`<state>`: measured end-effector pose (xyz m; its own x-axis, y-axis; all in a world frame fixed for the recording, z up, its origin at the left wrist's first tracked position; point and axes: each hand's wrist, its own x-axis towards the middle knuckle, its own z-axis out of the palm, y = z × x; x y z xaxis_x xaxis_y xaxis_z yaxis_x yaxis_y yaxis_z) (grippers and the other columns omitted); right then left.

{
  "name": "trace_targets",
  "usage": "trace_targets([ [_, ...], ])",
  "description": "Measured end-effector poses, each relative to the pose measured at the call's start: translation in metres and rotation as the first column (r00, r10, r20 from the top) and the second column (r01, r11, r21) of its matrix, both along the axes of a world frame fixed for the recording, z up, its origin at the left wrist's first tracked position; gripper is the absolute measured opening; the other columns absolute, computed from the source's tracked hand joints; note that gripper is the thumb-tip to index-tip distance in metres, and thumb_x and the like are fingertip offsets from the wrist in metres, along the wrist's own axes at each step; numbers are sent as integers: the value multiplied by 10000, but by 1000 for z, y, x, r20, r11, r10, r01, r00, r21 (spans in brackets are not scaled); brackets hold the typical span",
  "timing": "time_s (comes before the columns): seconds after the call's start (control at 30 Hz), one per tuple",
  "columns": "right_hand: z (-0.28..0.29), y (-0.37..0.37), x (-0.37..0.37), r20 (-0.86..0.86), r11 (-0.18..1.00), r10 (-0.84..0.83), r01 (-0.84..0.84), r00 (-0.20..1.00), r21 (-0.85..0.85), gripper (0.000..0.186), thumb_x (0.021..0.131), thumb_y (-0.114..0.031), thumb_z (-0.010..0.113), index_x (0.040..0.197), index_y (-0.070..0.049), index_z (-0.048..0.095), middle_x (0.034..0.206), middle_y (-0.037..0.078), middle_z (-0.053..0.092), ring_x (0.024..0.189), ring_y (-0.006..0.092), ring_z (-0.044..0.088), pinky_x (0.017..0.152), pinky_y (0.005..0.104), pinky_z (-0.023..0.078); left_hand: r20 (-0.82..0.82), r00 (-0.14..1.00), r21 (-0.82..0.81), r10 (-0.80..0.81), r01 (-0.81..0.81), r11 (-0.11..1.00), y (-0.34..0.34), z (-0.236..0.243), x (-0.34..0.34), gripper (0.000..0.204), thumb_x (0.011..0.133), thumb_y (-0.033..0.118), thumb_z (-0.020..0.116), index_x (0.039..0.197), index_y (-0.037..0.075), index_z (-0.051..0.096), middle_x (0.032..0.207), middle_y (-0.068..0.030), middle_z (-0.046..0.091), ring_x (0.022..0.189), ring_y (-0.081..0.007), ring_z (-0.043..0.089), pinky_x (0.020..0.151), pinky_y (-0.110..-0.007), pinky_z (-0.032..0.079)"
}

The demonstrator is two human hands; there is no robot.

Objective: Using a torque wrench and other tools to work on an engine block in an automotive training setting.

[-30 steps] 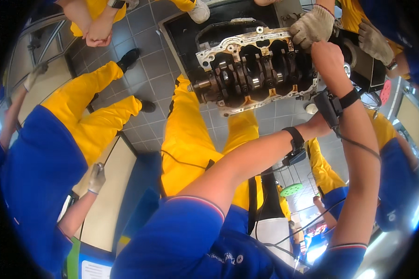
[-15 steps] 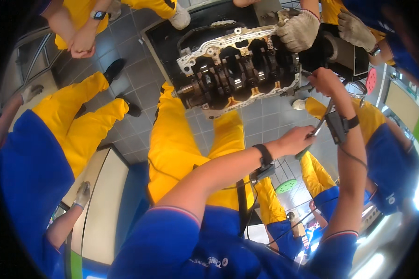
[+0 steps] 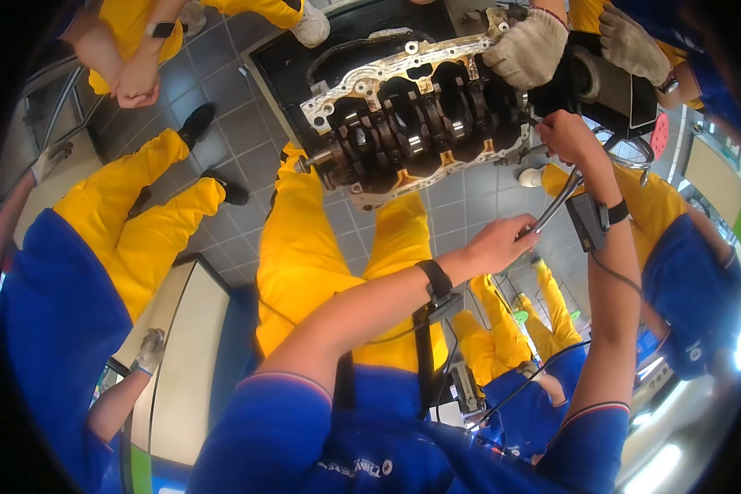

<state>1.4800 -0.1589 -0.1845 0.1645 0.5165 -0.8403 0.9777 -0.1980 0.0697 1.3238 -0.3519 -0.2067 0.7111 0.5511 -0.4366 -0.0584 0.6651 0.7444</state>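
Note:
An engine block (image 3: 376,194) with its crankshaft (image 3: 407,136) exposed sits ahead of me, its pale metal edge facing up. My left hand (image 3: 506,244) is closed around the lower end of a long shiny metal bar (image 3: 561,198), which looks like a wrench handle and slants up toward my right wrist. At the right end of the block, my right hand (image 3: 570,137) has its fingers curled together; what they pinch is hidden. Just above it, a co-worker's gloved hand (image 3: 525,51) rests on the block's upper right corner.
A black tray-like surface (image 3: 276,82) lies under and behind the block. Another gloved hand (image 3: 632,43) is near a dark machine part (image 3: 609,86) at the right. People in yellow trousers stand around on the grey tiled floor (image 3: 247,123). Cables run from devices on my wrists.
My left hand has moved a little left, and more of the metal bar shows between my hands. My right hand stays by the block's end. The view has shifted slightly.

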Motion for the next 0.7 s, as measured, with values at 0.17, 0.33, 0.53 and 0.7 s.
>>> trace_targets([
  [0.17, -15, -4, 0, 55, 978, 197, -200, 979, 61, 314, 943, -239, 626, 898, 50, 742, 878, 297, 703, 898, 421, 717, 807, 507, 560, 90, 992, -161, 87, -72, 984, -9, 5, -8, 232, 1059, 220, 523, 1176, 43, 616, 837, -53, 636, 749, -135, 603, 731, -301, 523],
  [0.33, -20, 6, -20, 110, 960, 279, -281, 954, -1, 225, 888, -127, 609, 905, 47, 751, 914, 309, 699, 946, 423, 710, 831, 510, 567, 127, 983, -336, 133, -83, 938, -7, 11, -19, 247, 1091, 242, 472, 1208, 54, 582, 864, -35, 610, 743, -118, 590, 712, -279, 537],
  [0.53, -46, 0, -23, 159, 830, 434, -462, 887, 313, 206, 876, -50, 569, 846, 86, 721, 703, 264, 690, 750, 410, 732, 740, 471, 602, 65, 994, -341, 85, -58, 938, 8, 17, -36, 280, 1092, 297, 470, 1172, 51, 576, 815, -40, 607, 718, -133, 610, 661, -285, 509],
  [0.7, 11, 46, -41, 105, 938, -6, 42, 994, -344, 312, 961, -199, 579, 976, 75, 728, 869, 176, 746, 852, 259, 754, 730, 375, 604, -200, 973, 15, 111, -110, 994, 21, 7, -53, 356, 1049, 344, 547, 1090, 6, 650, 770, -148, 642, 683, -212, 620, 645, -358, 486],
])
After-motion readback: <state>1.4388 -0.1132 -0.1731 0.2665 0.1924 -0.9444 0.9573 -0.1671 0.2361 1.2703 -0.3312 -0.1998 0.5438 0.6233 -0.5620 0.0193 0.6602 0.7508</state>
